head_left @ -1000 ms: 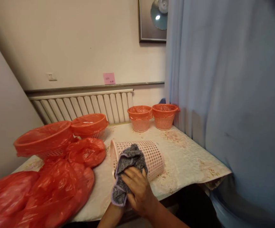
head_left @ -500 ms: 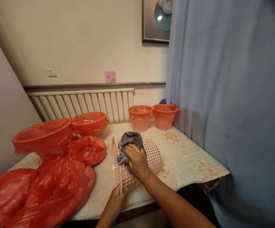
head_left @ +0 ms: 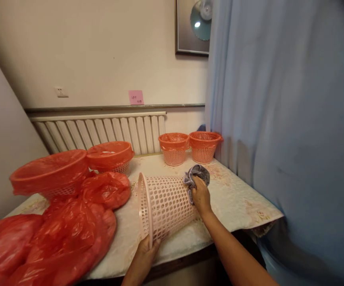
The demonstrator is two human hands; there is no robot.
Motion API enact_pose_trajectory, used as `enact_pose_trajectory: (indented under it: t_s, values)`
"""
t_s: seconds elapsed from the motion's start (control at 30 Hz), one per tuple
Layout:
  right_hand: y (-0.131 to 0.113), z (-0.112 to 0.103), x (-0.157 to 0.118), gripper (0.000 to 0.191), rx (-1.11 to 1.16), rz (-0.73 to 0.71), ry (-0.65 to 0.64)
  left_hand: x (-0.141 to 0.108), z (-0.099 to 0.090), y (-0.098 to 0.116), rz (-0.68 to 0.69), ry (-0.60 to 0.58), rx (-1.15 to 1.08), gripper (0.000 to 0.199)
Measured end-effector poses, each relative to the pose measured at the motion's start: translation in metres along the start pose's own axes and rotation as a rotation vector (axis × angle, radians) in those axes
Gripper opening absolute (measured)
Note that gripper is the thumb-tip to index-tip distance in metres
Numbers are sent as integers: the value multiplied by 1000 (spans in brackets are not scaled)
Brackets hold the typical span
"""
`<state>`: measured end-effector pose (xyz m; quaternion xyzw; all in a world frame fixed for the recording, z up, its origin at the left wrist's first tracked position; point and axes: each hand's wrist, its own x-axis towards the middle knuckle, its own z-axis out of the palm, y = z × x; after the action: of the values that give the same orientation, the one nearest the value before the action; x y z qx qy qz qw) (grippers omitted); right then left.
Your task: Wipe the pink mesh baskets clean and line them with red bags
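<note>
A pale pink plastic wastebasket (head_left: pixel 168 204) with a grid of holes lies on its side on the table, its open end facing left. My left hand (head_left: pixel 147 248) grips the near part of its rim. At the basket's bottom end, my right hand (head_left: pixel 201 194) is closed around a grey cloth (head_left: pixel 200 174) with purple edging. The cloth presses against the basket there. Part of the basket's base is hidden behind the cloth and hand.
Red plastic bags (head_left: pixel 70 234) are heaped on the left. Behind them stand two bag-lined baskets (head_left: pixel 109 157); two more lined baskets (head_left: pixel 174 149) stand at the back. A flowered cloth covers the table (head_left: pixel 237 206). A blue curtain (head_left: pixel 279 139) hangs on the right.
My right hand has slid the cloth rightward along the basket, from near its rim to its bottom end. My left hand keeps its grip on the rim.
</note>
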<state>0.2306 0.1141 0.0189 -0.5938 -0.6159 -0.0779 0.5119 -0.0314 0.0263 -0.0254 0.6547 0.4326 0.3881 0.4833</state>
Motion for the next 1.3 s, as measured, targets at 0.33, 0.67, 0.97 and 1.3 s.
enact_pose_trajectory:
  t_s: [0.33,0.67,0.97,1.3]
  values:
    - [-91,4,-79,58,190,-176,-61,6,-3,22,50,-46,9,41]
    - [-146,-22,-69,66,265,-395,-210,-2,1,45,-91,110,-126,44]
    - [-131,-22,-56,66,236,-359,-300,-4,0,16,-60,84,-131,54]
    - [-63,-7,-24,54,108,-166,-215,-1,-6,8,-86,127,-133,53]
